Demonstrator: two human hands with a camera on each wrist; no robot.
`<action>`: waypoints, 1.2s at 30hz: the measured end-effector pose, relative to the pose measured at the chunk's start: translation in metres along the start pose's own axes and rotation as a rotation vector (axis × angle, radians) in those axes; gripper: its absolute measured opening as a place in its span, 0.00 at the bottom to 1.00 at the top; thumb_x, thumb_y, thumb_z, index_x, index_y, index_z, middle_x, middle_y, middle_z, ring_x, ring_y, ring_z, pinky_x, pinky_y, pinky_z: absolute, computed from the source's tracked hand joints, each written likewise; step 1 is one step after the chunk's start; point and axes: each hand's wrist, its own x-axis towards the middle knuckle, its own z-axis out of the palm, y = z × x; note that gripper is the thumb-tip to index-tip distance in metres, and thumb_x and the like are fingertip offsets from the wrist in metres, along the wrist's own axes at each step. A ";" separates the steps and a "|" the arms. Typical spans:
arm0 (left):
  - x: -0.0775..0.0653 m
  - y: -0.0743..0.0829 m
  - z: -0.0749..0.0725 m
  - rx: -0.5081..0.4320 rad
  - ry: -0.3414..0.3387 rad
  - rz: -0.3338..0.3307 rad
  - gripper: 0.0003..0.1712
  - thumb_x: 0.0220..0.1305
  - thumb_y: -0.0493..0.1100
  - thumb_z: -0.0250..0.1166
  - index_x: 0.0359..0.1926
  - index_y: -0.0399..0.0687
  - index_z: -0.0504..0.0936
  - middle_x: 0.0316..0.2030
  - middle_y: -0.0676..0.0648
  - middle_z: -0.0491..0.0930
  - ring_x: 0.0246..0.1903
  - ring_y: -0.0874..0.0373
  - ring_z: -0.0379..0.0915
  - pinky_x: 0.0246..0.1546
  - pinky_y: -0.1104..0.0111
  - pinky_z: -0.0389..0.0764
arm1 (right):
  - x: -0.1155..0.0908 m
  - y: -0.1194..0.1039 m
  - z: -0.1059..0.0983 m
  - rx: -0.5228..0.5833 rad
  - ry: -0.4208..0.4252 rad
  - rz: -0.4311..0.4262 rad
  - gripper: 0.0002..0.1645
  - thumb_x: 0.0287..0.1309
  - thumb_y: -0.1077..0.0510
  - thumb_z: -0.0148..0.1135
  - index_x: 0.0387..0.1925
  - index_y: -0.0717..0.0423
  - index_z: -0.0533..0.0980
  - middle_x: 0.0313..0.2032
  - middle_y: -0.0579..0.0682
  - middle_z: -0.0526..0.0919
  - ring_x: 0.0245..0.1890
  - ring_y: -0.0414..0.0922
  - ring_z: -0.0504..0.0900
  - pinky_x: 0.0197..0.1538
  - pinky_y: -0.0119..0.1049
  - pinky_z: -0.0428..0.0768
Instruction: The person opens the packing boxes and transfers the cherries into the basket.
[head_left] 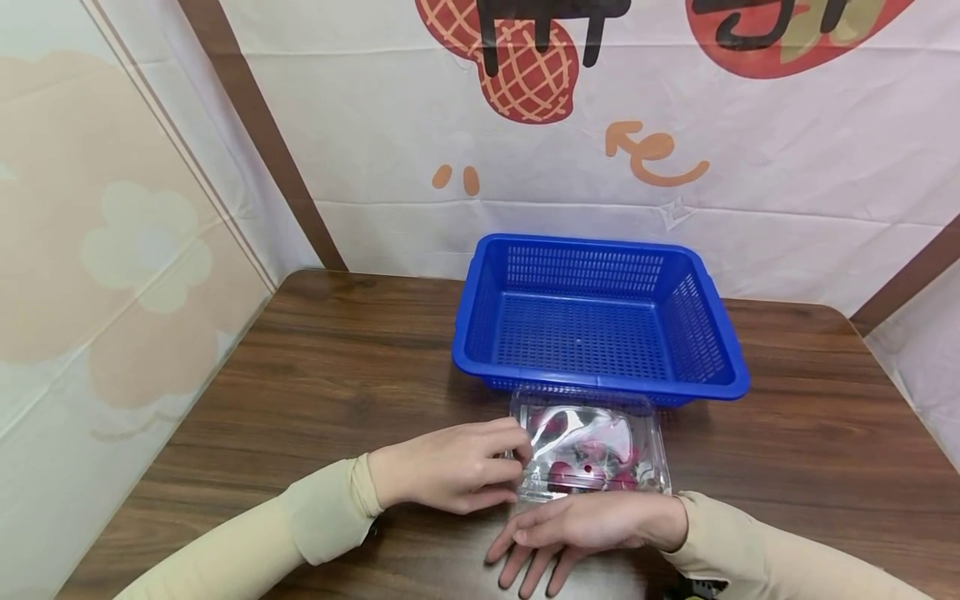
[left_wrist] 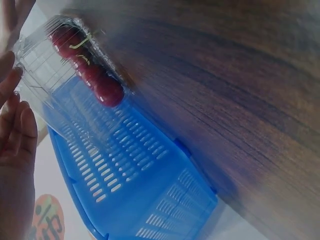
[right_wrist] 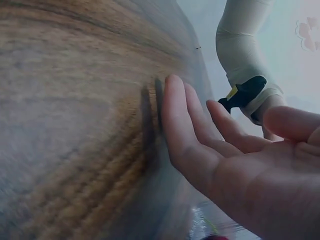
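Note:
A clear plastic box point(head_left: 651, 446) of cherries point(left_wrist: 109, 91) lies on the table, against the front of the blue basket. Red fruit with green stems shows through its shiny lid. At the box's left edge is my left hand point(head_left: 457, 467), its bent fingers gripping the clear plastic there; the exact hold of the thumb is hard to see. My right hand point(head_left: 577, 529) lies across the near side of the box, fingers spread and pointing left, holding nothing. In the right wrist view, the right fingers point(right_wrist: 180, 112) are extended just above the wood.
The blue plastic basket point(head_left: 600, 385) with slotted walls stands behind the box, nothing inside it. The brown wooden table point(head_left: 360, 367) reaches back to a printed cloth wall point(head_left: 390, 125), with another cloth point(head_left: 150, 250) along its left side.

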 end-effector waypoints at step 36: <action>-0.001 0.010 -0.008 0.185 0.067 0.008 0.09 0.61 0.40 0.52 0.24 0.49 0.73 0.31 0.54 0.69 0.31 0.61 0.64 0.30 0.72 0.74 | 0.002 -0.005 0.002 0.237 0.040 0.056 0.35 0.69 0.39 0.26 0.65 0.55 0.63 0.52 0.58 0.77 0.46 0.50 0.79 0.38 0.31 0.80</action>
